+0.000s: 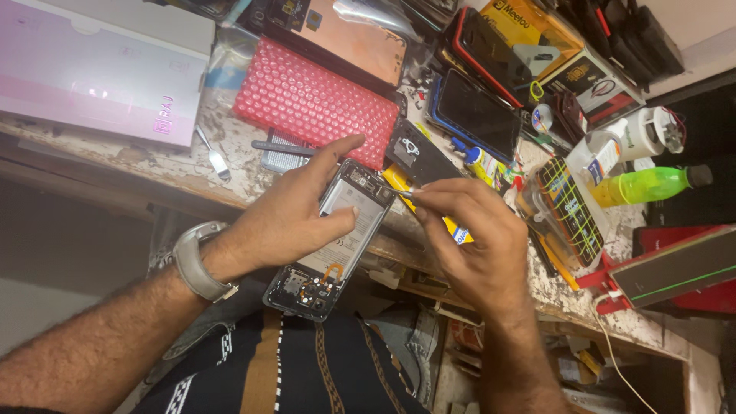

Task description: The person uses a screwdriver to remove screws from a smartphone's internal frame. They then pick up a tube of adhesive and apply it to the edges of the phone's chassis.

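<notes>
My left hand (287,215) grips an opened smartphone (337,238) with its back cover off, so the battery and circuit boards show. The phone is held over the front edge of the workbench (230,180), tilted. My right hand (471,238) pinches a thin metal tool (404,192), likely tweezers, whose tip rests at the phone's upper right corner. A grey watch (195,264) is on my left wrist.
A red bubble-wrap pouch (310,103) lies behind the phone. Other phones (475,111), a black phone part (418,153), a green bottle (652,184), a white glue bottle (606,153), a pink box (92,73), a small spatula (215,157) and a red stand (667,272) crowd the bench.
</notes>
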